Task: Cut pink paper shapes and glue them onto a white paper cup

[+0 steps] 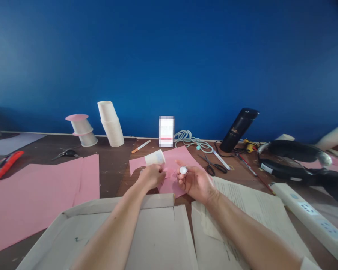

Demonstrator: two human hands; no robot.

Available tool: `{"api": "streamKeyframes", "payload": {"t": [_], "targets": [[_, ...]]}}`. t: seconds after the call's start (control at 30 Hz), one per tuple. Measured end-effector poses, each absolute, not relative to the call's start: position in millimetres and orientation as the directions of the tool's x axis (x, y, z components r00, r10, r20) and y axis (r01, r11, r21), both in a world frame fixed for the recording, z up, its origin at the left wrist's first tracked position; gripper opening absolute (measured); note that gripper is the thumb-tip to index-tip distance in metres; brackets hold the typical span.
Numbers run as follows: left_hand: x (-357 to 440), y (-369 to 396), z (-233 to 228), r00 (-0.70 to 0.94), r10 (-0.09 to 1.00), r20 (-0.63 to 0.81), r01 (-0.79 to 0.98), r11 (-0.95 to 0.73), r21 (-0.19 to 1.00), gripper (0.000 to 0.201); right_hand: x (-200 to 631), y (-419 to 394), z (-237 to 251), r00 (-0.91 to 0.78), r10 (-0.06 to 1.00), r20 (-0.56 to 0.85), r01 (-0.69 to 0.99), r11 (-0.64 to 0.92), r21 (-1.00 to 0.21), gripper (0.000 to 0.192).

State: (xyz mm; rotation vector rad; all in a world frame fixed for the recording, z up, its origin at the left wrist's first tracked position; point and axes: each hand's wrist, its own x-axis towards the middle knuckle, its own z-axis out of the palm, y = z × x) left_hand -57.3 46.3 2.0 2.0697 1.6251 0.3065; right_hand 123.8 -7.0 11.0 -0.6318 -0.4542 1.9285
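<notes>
Your right hand (195,183) is holding a small, round white object (183,170); your left hand (152,176) is showing curled fingers, its hold unclear. Just beyond, a tapered white paper cup (154,158) is lying sideways, probably light, crushable, best held near its rim.

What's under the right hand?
A pink sheet shows around the fingers of the right hand; printed paper shows beside the wrist. What lies directly beneath the hand is covered.

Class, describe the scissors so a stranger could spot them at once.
Start at the blue wall, then the black flask before it. Left of its base, nearer the right hand, lie the scissors, set apart by two black loop handles.
</notes>
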Motion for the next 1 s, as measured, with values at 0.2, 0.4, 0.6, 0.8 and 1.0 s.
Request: {"api": "streamKeyframes", "payload": {"t": [0.2,0.4,0.6,0.8,1.0], "targets": [[-58.2,45.4,1.2,0.295,0.95,-0.103,0.823,-0.198,0.532,0.029,124.2,-5.3,7.4,-0.386,0.901,-0.199,-0.724,-0.43,-0.54,0.031],[-56.6,44.5,4.3,0.257,0.957,-0.135,0.841,-0.152,0.519,0.029,123.5,-4.0,5.5,-0.325,0.934,-0.148,-0.747,-0.35,-0.565,0.042],[-56.3,43.5,6.2,0.276,0.954,-0.114,0.837,-0.18,0.517,0.027,122.5,-2.1,5.9,-0.303,0.939,-0.162,-0.726,-0.338,-0.599,0.044],[-56.8,42.1,6.2,0.276,0.957,-0.093,0.83,-0.188,0.526,0.027,119.7,-4.3,6.8,-0.243,0.953,-0.181,-0.671,-0.3,-0.678,0.041],[-56.0,41.4,6.6,0.298,0.952,-0.064,0.826,-0.224,0.517,0.028,120.9,-6.8,9.9,-0.262,0.942,-0.212,-0.635,-0.333,-0.697,0.042]]}}
